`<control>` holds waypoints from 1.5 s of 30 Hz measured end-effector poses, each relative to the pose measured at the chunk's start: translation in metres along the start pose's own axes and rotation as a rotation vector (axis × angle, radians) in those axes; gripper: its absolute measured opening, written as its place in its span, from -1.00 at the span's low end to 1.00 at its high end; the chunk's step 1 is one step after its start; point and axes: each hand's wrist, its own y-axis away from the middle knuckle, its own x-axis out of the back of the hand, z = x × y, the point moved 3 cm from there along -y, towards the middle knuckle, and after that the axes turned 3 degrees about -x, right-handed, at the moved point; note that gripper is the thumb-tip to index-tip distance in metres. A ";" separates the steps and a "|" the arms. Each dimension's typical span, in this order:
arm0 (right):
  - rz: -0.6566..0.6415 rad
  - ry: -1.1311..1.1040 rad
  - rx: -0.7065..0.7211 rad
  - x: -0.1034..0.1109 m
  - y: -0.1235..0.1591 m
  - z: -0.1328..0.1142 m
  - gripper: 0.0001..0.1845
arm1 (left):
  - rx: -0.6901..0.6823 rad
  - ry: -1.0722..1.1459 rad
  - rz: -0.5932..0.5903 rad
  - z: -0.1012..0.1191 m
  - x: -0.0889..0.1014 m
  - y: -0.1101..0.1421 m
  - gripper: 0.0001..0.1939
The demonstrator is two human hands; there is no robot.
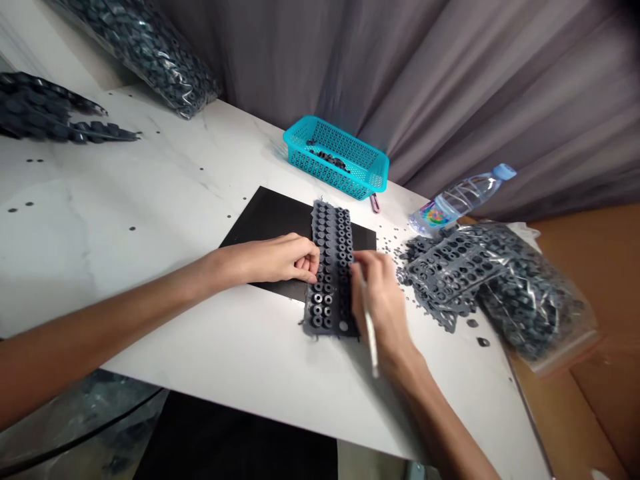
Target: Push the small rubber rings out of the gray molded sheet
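A dark grey moulded rubber sheet (327, 263) with rows of round, ring-like parts lies across the middle of the table, partly over a flat black mat (265, 220). At its left edge my left hand (295, 259) is closed, fingertips curled against the sheet. On the other side, my right hand (377, 290) grips a slim white pen-like tool (370, 327) that slants back toward me. The tool's working tip is hidden by the fingers, which are over the sheet's right-hand rows. A pale round spot shows near the sheet's front end.
Behind the mat stands a turquoise basket (337, 177) with small dark pieces inside. To the right are a water bottle (450, 203), a pile of perforated rubber sheets (445, 273) and a filled plastic bag (535, 300). Another full bag (150, 57) leans at the back left. Small dark discs lie scattered.
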 end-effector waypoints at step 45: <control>-0.308 -0.450 0.101 0.010 -0.002 0.006 -0.87 | -0.114 -0.059 0.022 0.009 0.004 0.004 -0.74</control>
